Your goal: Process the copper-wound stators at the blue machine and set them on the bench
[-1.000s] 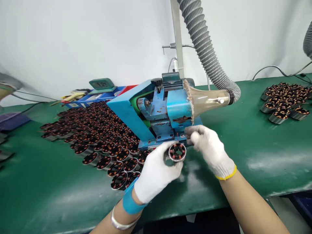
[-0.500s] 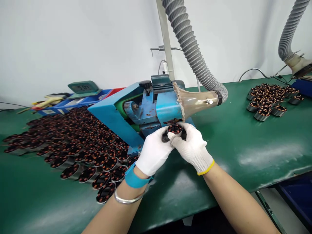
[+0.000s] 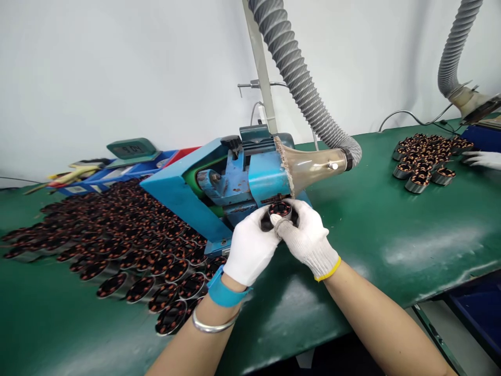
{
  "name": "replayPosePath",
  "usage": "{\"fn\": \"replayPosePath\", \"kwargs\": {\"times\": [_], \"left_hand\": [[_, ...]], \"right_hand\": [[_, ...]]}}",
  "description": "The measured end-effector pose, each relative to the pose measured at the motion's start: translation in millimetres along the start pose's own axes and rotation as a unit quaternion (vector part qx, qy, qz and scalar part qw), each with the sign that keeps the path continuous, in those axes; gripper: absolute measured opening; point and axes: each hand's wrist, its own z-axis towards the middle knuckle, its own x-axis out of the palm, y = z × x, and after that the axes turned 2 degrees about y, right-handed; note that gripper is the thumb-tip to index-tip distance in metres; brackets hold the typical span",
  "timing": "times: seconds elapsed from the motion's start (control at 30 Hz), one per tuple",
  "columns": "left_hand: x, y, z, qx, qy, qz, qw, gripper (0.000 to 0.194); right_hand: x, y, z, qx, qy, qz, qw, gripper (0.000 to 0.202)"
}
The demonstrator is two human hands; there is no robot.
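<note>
Both my gloved hands are closed around one motor stator (image 3: 280, 210), a short metal ring with black insulation and copper windings inside. My left hand (image 3: 251, 244) grips it from the left, and my right hand (image 3: 307, 232) from the right with its thumb across the near side. The stator is held at the front of a blue belt grinder (image 3: 270, 175), close under its housing; whether it touches the belt is hidden. A tan funnel-shaped suction hood (image 3: 313, 166) sits on the machine's right side.
Many stators (image 3: 129, 245) crowd the green table left of the machine. A smaller group (image 3: 420, 156) stands at the right, where another person's gloved hand (image 3: 485, 159) reaches in. A grey hose (image 3: 297, 68) hangs overhead. Blue bins (image 3: 105, 180) and a digital clock (image 3: 132, 149) stand behind.
Another person's gloved hand has come in at the right edge beside the smaller group of stators. My hands keep the stator at the grinder; the view has shifted slightly.
</note>
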Motion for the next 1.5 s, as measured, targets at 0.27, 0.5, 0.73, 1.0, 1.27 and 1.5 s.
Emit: {"fn": "replayPosePath", "kwargs": {"times": [0.27, 0.5, 0.73, 1.0, 1.27, 1.5], "left_hand": [[3.0, -1.8, 3.0, 0.0, -0.024, 0.014, 1.0, 0.034], [4.9, 7.6, -13.3, 0.003, -0.038, -0.021, 0.999, 0.039], [-0.2, 20.5, -31.5, 0.01, -0.08, -0.114, 0.99, 0.051], [-7.6, 16.8, -30.5, -0.038, 0.034, -0.11, 0.993, 0.051], [-2.4, 19.9, -29.2, 0.011, -0.07, -0.055, 0.996, 0.04], [-11.5, 31.5, -32.5, 0.034, 0.039, 0.043, 0.998, 0.038]], "right_hand": [[4.1, -8.2, 3.9, 0.024, 0.005, 0.067, 0.997, 0.033], [-3.7, -7.6, -9.1, -0.014, 0.038, 0.061, 0.997, 0.042], [-23.4, 6.1, -21.3, -0.102, 0.134, -0.085, 0.982, 0.052], [-31.1, 2.0, -15.4, 0.063, 0.2, 0.155, 0.965, 0.035], [-17.3, 0.9, -15.0, 0.112, 0.077, 0.206, 0.969, 0.041], [-23.4, -4.1, -8.0, 0.102, 0.048, 0.072, 0.991, 0.034]]}}
